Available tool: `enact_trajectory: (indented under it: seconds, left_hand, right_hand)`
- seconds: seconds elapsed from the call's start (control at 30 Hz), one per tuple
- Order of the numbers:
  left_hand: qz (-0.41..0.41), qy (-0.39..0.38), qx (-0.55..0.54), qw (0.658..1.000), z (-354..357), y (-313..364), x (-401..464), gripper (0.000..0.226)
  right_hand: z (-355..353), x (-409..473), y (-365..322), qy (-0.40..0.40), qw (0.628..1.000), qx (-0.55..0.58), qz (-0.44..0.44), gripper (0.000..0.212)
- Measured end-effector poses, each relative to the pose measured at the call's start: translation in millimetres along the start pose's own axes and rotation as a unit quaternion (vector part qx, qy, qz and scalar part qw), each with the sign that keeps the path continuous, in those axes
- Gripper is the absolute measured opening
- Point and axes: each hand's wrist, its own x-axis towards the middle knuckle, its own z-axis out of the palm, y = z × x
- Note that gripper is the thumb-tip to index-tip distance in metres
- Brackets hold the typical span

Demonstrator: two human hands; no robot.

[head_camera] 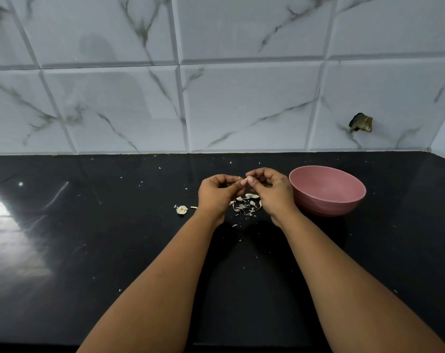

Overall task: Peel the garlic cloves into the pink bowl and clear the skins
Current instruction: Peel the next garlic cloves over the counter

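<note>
My left hand [217, 193] and my right hand [272, 191] meet fingertip to fingertip above the black counter, pinching a small garlic clove [245, 180] between them. Under the hands lies a loose pile of pale garlic skins [247, 205]. The pink bowl [327, 191] stands just right of my right hand; its inside is mostly turned away from me and I cannot see any contents. A garlic root stub [181, 209] lies left of my left wrist, with a thin sliver beside it.
The black counter [114, 250] runs to a marble-tiled wall [216, 85] behind. Tiny skin flecks are scattered over the counter. A brass fitting [361, 122] sticks out of the wall at the right.
</note>
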Motion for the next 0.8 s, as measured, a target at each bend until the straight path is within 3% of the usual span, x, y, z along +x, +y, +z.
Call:
enact_trajectory:
  seconds: [0.13,0.3,0.43,0.6,0.8]
  left_hand:
    - [-0.002,0.016,-0.013,1.000,-0.5,-1.6,1.2,0.008]
    - [-0.037,-0.017,-0.049,0.998,3.7,-2.1,1.2,0.017]
    - [-0.013,0.006,-0.026,1.000,3.2,-3.7,-0.8,0.011]
    - [-0.033,-0.004,-0.075,0.997,-2.9,1.6,1.1,0.007]
    - [-0.014,-0.018,-0.065,0.998,0.5,1.1,-1.0,0.011]
  right_hand:
    - [-0.6,0.4,0.5,-0.005,0.998,0.052,0.033,0.020]
    - [-1.3,1.9,-0.9,-0.013,0.995,0.090,0.042,0.018]
    - [-0.1,0.5,-2.6,-0.029,0.994,0.099,0.047,0.018]
    - [-1.8,2.2,-4.9,-0.053,0.983,0.166,0.058,0.018]
    - [-3.7,2.9,0.4,-0.045,0.994,0.096,0.033,0.028]
